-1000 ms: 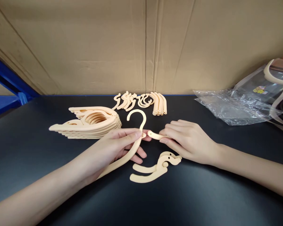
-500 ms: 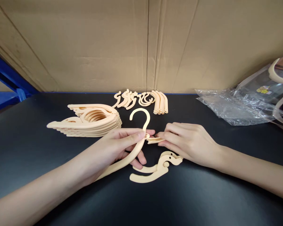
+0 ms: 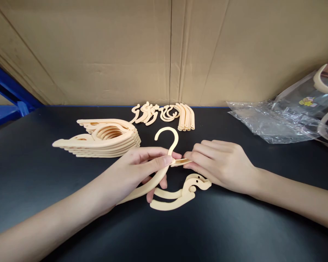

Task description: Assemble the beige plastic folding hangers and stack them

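My left hand [image 3: 150, 165] is closed on a cream plastic hanger piece [image 3: 153, 182], a curved arm with a hook [image 3: 176, 135] rising above the thumb. Between the fingers of my right hand [image 3: 218, 162] is a narrow, grooved hanger arm [image 3: 182, 162]. Its left end meets the hook joint by my left thumb; whether it is locked in there I cannot tell. Just below the hands, two curved cream pieces with animal-shaped heads and black dot eyes [image 3: 177, 196] lie overlapping on the table.
A stack of cream hanger parts [image 3: 109, 145] lies at the left. Small curved pieces [image 3: 147, 113], hooks [image 3: 168, 113] and short arms [image 3: 185, 117] line the back of the black table [image 3: 207, 233]. Clear plastic bags [image 3: 273, 122] are at right, a blue frame [image 3: 11, 91] at left, cardboard [image 3: 112, 51] behind.
The hook and joint in my left hand have shifted slightly right and tilted. The joint now touches the arm in my right hand, and my left lower fingers have curled in.
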`<state>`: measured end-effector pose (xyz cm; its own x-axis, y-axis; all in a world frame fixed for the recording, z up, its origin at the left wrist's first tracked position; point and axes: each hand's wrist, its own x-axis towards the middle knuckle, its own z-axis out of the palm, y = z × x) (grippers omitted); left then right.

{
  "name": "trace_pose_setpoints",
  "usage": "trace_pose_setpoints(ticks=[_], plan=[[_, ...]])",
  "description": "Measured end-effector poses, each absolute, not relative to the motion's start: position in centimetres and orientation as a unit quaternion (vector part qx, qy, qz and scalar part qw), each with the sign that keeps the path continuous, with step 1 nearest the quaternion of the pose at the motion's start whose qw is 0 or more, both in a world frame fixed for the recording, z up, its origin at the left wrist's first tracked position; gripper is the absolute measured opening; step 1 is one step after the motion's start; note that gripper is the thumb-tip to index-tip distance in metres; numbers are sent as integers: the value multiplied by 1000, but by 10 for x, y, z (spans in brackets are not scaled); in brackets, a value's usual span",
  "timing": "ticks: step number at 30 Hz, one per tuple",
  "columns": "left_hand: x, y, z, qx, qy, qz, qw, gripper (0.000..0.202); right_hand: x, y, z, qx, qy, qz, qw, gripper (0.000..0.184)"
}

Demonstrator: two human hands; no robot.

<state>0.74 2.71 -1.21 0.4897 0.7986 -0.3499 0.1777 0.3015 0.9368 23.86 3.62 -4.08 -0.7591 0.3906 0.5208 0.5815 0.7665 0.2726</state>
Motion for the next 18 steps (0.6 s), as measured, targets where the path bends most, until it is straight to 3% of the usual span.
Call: trace_pose_setpoints(ticks=[18], plan=[[6,25,-13,515,466,254,673,32,240,33,-39,-240,-918,-226,222,35]])
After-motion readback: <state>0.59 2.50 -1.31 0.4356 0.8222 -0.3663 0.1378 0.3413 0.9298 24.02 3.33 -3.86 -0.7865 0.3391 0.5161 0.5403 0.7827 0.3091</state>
